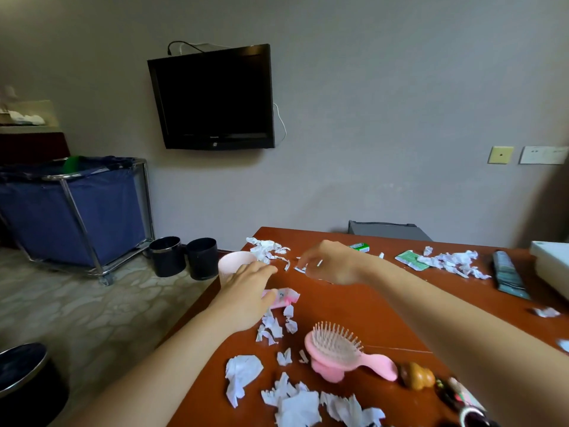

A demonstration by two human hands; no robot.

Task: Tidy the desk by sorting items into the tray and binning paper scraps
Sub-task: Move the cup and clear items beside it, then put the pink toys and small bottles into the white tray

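Lower left of frame: black bin point(21, 374) sitting on the floor just off the worktop point(345, 306) edge (two more bins point(167, 255) standing further back). Left hand point(246, 291) is hovering flat over a pink packet point(288, 295), fingers straight, holding nothing, fingertips beside the pink cup point(234, 263). Paper scraps point(266, 249) are lying just beyond both hands, with one loose strip point(287, 265) in the gap between them, long axis running roughly away from the camera. Right hand point(326, 263) is arching over that spot with fingers curled down, but it's motion-blurred, so can't tell if it's pinching a scrap or closing on nothing. My read: the left hand is nearer the bin, the right nearer the white tray point(551, 257) at the right edge. Hairbrush point(348, 352) is lying bristles-up, handle pointing right. Print on the dark tube point(508, 274) and the TV point(212, 97) badge: unreadable.
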